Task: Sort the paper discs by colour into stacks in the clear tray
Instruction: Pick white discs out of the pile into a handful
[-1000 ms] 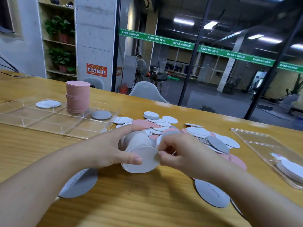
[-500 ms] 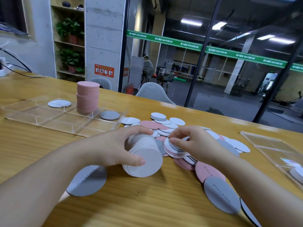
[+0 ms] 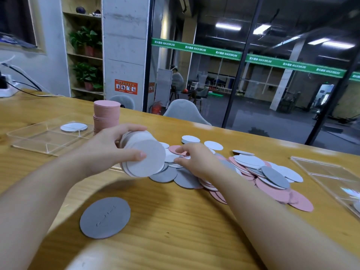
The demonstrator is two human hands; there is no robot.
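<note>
Nearest you, at about 7 o'clock on the surface, one grey disc lies alone, untouched. Just past it your left hand is wrapped round a thick stack of white discs, thumb across the front face and the other digits curled over the top — held tilted, clear of the wood. Beside it, your right hand reaches into the loose pile of white, grey and pink discs; its fingers rest on a white one, but I cannot tell whether they have it pinched. So you are gathering whites, I judge. Next, slide that disc free and add it to the stack. Further off at 10 o'clock the clear tray holds a tall pink stack and a white disc — the whites belong there.
</note>
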